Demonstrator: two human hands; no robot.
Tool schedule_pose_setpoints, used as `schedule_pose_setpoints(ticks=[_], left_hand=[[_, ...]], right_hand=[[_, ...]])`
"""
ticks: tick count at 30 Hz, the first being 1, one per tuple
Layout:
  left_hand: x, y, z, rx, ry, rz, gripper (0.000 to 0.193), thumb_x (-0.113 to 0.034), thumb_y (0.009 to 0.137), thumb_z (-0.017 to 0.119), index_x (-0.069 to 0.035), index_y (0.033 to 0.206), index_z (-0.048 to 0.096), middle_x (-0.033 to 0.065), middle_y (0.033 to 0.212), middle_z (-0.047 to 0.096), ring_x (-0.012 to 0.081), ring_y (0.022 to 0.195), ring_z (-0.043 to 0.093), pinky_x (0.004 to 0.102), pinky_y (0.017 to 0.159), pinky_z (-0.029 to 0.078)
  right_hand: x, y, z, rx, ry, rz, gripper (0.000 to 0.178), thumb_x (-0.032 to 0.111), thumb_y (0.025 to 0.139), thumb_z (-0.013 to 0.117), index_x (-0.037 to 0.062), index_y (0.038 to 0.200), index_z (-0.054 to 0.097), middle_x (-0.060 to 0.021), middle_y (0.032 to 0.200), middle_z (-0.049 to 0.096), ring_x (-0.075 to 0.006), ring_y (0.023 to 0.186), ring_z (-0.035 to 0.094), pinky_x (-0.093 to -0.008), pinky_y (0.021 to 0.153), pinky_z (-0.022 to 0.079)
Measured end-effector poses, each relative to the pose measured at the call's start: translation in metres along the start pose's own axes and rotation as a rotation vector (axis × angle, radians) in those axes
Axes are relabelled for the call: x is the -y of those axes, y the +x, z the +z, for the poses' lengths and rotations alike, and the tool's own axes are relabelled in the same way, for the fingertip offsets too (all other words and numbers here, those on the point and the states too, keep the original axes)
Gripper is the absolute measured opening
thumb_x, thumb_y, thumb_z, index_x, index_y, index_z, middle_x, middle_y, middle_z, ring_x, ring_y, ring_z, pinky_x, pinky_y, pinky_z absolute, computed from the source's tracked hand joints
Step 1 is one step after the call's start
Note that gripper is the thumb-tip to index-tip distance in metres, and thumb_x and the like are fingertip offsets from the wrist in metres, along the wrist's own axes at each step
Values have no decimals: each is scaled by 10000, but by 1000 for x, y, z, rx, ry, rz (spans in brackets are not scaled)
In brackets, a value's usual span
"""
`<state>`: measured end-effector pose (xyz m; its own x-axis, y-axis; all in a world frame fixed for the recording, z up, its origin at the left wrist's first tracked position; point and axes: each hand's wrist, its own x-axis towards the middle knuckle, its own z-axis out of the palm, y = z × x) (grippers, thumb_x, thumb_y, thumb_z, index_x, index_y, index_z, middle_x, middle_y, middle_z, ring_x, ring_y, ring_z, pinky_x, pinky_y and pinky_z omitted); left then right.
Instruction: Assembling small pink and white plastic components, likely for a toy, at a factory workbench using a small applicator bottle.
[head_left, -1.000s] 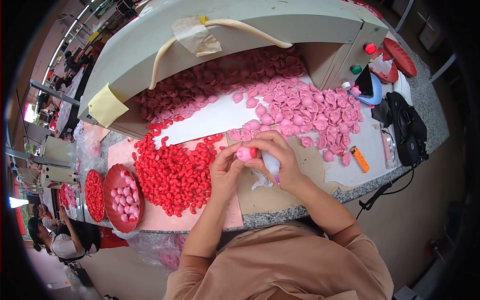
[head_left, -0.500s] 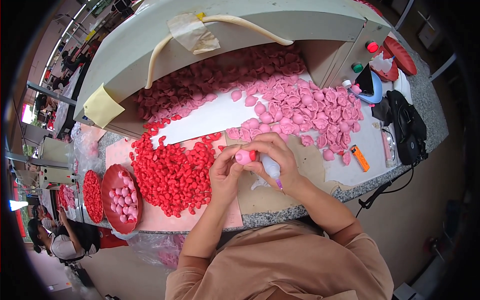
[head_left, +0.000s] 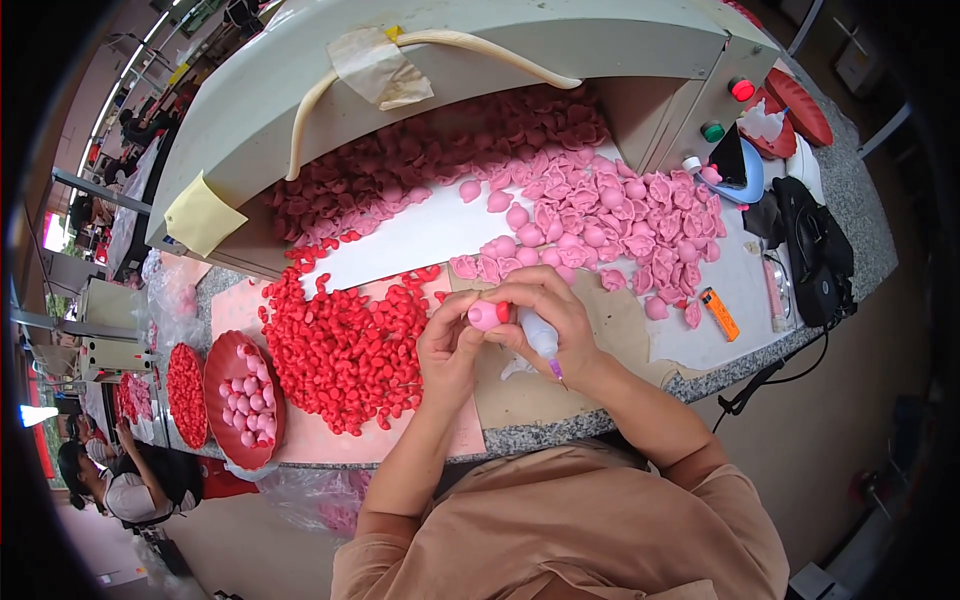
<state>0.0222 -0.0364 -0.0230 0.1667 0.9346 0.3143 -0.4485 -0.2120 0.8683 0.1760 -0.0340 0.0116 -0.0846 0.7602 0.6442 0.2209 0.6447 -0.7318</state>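
Between the left hand (head_left: 450, 337) and the right hand (head_left: 553, 312), pinched by the fingertips of both: pink rounded piece (head_left: 485, 316), with red piece (head_left: 503, 313) against its right side; hard to tell whether fastened. Could slip or twist out of line under uneven pressure from the two pinches; could come apart at the red piece with too weak a joint. Lying just right of the left thumb, just left of the right fingertips, held over the table (head_left: 545, 434). Also gripped within the right hand: squeeze bottle (head_left: 540, 335), with purple nozzle (head_left: 557, 369) pointing back toward the wrist; perhaps liable to drip there from stray squeezing. Left of the hands, heaped near: red pieces (head_left: 345, 350). Beyond the hands and rightward: pink petal-like pieces (head_left: 640, 225). Well left, past the red heap: red dish (head_left: 240, 453), holding pink balls (head_left: 246, 400). Well right: orange lighter (head_left: 720, 316).
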Motion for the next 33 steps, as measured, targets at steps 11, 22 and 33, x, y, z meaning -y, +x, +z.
schedule_pose_setpoints(ticks=[11,22,33], left_hand=[[0,0,0,-16,2,2,324,-109,877,611,-44,1183,531,94,1112,555,179,1027,552,313,897,446],[3,-3,-3,-20,10,4,381,-170,861,643,-46,1196,512,95,1178,557,186,1070,541,332,939,423],[3,-3,-2,-30,-4,7,330,-124,871,622,-43,1179,536,96,1153,523,183,1061,525,318,922,423]], right_hand=[[4,1,0,-6,17,36,344,128,735,735,55,1051,620,-81,1001,553,-203,864,559,-315,738,476],[1,-1,0,-7,10,-5,336,127,749,738,50,1052,613,-97,1004,541,-186,842,556,-291,724,481],[2,0,-2,3,42,27,336,157,765,730,52,1062,613,-92,1002,529,-166,820,554,-278,714,481]])
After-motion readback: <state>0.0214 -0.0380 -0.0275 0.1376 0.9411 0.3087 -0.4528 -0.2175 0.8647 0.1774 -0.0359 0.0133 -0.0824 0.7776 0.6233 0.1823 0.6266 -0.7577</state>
